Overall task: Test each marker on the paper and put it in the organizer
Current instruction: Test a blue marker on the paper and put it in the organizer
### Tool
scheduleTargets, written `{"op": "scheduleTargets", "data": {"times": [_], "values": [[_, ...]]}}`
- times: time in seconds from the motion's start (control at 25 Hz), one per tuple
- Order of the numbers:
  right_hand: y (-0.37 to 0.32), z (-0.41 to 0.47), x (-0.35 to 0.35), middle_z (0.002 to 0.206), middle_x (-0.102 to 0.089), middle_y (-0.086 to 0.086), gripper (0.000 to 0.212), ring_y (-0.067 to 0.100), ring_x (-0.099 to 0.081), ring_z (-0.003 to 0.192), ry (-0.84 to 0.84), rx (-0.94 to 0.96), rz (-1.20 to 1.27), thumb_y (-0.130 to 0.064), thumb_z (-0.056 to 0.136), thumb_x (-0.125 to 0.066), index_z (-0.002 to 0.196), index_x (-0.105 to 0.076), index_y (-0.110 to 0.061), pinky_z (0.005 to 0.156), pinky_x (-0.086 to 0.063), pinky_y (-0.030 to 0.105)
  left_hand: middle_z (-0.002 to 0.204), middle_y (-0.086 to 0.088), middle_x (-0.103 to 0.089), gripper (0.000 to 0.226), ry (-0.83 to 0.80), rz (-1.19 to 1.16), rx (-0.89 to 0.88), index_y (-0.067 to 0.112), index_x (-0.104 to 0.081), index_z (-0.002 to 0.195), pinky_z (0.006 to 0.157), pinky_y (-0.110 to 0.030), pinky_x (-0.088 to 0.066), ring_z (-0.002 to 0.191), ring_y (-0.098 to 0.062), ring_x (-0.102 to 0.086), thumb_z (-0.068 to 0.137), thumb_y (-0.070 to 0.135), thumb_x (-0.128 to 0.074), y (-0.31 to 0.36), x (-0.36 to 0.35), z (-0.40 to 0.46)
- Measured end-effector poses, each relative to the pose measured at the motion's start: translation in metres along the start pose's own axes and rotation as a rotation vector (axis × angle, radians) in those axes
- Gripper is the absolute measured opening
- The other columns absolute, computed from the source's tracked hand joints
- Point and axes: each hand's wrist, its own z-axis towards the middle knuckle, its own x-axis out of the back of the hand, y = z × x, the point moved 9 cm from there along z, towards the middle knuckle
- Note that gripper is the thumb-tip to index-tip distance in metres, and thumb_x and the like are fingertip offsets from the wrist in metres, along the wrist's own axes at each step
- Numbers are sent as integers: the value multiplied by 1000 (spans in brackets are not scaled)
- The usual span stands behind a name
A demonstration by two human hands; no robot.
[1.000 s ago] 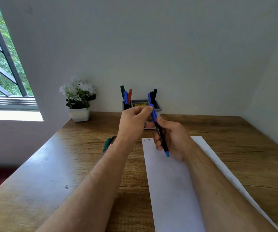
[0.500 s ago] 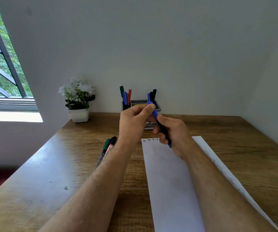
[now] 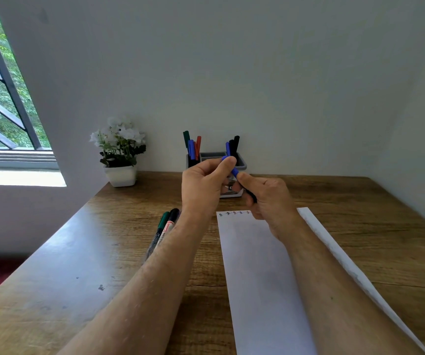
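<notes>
I hold a blue marker point(image 3: 235, 171) above the table with both hands. My left hand point(image 3: 205, 184) pinches its blue cap end between thumb and fingers. My right hand point(image 3: 267, 201) grips the dark barrel, most of which is hidden in the fist. Under my right hand lies a long white paper point(image 3: 260, 278) with a row of small test marks along its far edge. Behind my hands, against the wall, stands the grey organizer point(image 3: 242, 162) with several markers upright in it. Two more markers point(image 3: 164, 230), one green and one black, lie on the table left of the paper.
A white pot of white flowers point(image 3: 120, 155) stands at the table's far left corner by the wall. The wooden table point(image 3: 78, 265) runs from the left edge to the right wall. A window point(image 3: 1, 98) is at the left.
The marker has risen from the paper and swung more upright, and its lower tip is now hidden in my right fist. Both hands moved up and closer to the organizer.
</notes>
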Motion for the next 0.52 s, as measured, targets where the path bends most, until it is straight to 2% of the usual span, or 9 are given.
{"op": "scheduleTargets", "data": {"times": [0.16, 0.24, 0.32, 0.44, 0.52], "values": [[-1, -1, 6, 50, -52, -2, 42, 5, -36, 38, 15, 21, -121, -52, 86, -63, 71, -73, -14, 41, -32, 19, 68, -1, -69, 12, 13, -43, 19, 13, -76, 88, 64, -23, -57, 62, -11, -62, 91, 24, -71, -2, 1, -1], [2, -1, 9, 49, -54, -5, 39, 4, -38, 39, 2, 37, -126, -46, 91, -62, 74, -74, -13, 41, -33, 18, 72, -2, -72, 11, 18, -72, 35, 11, -75, 92, 67, -23, -58, 64, -11, -65, 92, 21, -71, -5, 0, -2], [5, 0, 15, 53, -54, 2, 36, 9, -38, 43, -9, 60, -77, -35, 97, -59, 78, -76, -10, 41, -32, 20, 81, -7, -75, 6, 20, -218, 84, 9, -74, 94, 71, -25, -60, 72, -14, -70, 92, 12, -69, -8, 1, -3], [5, 2, 29, 55, -52, 4, 34, 13, -37, 44, -1, 78, 150, -23, 101, -51, 83, -77, -10, 40, -27, 23, 94, -16, -75, 8, -1, -554, 187, 3, -67, 94, 71, -25, -62, 84, -23, -75, 92, -4, -63, -14, -1, -6], [0, 2, 34, 59, -57, 4, 31, 13, -41, 43, 13, 96, 367, -19, 101, -46, 93, -75, -11, 40, -30, 22, 101, -19, -73, 12, -16, -661, 250, 4, -64, 100, 73, -27, -63, 86, -24, -75, 96, -3, -56, -20, -6, -9]]}}
